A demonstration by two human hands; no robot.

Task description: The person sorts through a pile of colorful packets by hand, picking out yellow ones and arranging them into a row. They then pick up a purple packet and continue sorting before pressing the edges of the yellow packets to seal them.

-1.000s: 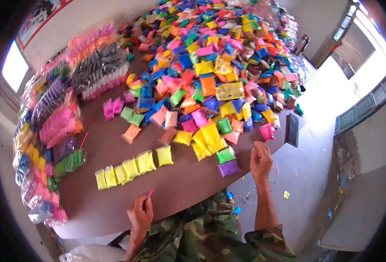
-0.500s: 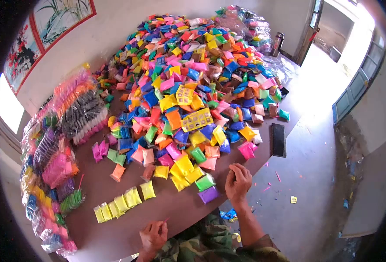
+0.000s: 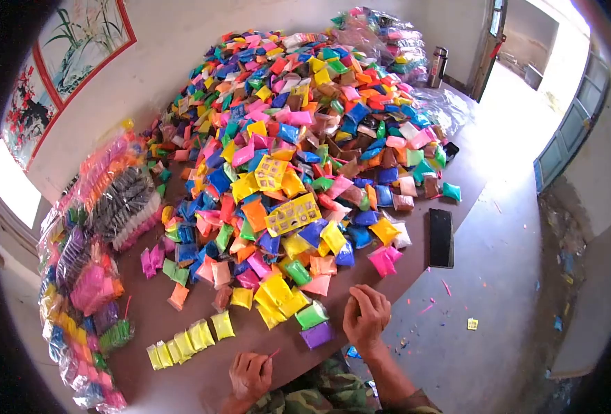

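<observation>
My left hand (image 3: 251,376) is closed at the table's near edge, with a thin pink stick (image 3: 274,353) poking out between thumb and forefinger. To its upper left lies a row of pale yellow packets (image 3: 198,335), one of them slightly apart. My right hand (image 3: 366,318) hovers by the table's right edge with its fingers curled together; whatever they may hold is hidden. Just left of it are a purple packet (image 3: 317,335) and a green packet (image 3: 312,315). Beyond these, yellow packets (image 3: 276,298) sit together at the front of a large heap of colourful packets (image 3: 278,152).
Bundled bags of packets (image 3: 91,276) line the table's left side. A black phone-like slab (image 3: 441,238) lies near the right edge, and a thermos (image 3: 438,67) stands at the back right. Small scraps litter the floor (image 3: 485,276) beside the table. An open door (image 3: 571,131) is at right.
The head view has shifted a little. My right hand appears slightly lower and closer to the purple packet. My left hand still pinches the pink stick; the packets look unmoved.
</observation>
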